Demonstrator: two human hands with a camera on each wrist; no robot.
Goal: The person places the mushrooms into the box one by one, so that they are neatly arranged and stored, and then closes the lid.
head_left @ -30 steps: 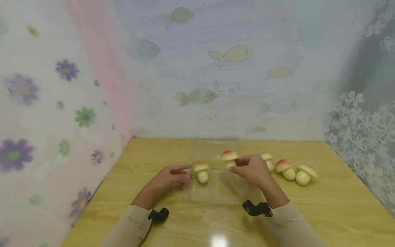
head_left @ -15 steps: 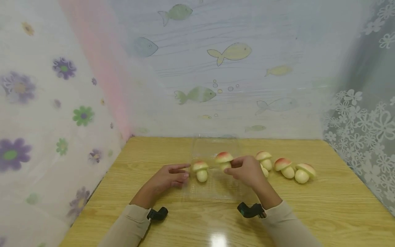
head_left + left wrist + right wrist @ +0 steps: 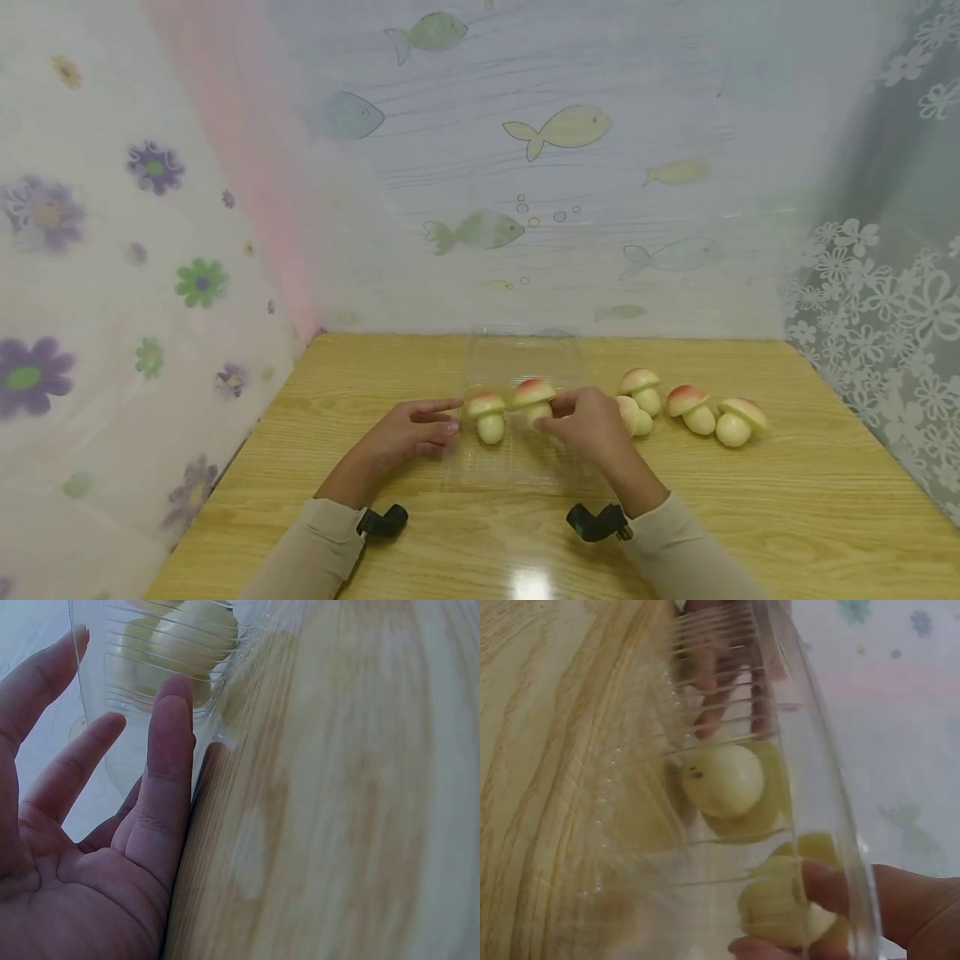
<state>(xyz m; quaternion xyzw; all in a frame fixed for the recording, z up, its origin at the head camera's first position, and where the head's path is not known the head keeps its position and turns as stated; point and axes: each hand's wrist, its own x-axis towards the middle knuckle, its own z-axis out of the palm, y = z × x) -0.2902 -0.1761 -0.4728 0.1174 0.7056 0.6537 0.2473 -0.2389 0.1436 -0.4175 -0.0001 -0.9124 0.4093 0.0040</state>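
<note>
My right hand (image 3: 592,421) pinches a toy mushroom (image 3: 534,393) with a red-tinged cap between thumb and fingers, over a clear plastic box (image 3: 517,471). To its left another mushroom (image 3: 490,427) stands inside the box. In the right wrist view the held mushroom (image 3: 776,911) shows through the clear wall, with thumb and fingertip on it. My left hand (image 3: 411,433) lies at the box's left side, fingers extended and nothing gripped. The left wrist view shows those fingers (image 3: 169,750) against the ribbed wall, with a mushroom (image 3: 196,634) behind it.
Right of the box lie several more mushrooms, among them one at the back (image 3: 641,390), one tipped over (image 3: 692,408) and one at the far right (image 3: 738,423). The box's clear lid (image 3: 525,354) stands open at the back. All rest on a wooden table (image 3: 360,379).
My right hand has carried its mushroom left and down, closer to the one in the box. The mushrooms behind that hand have come into fuller view. My left hand has stayed in place.
</note>
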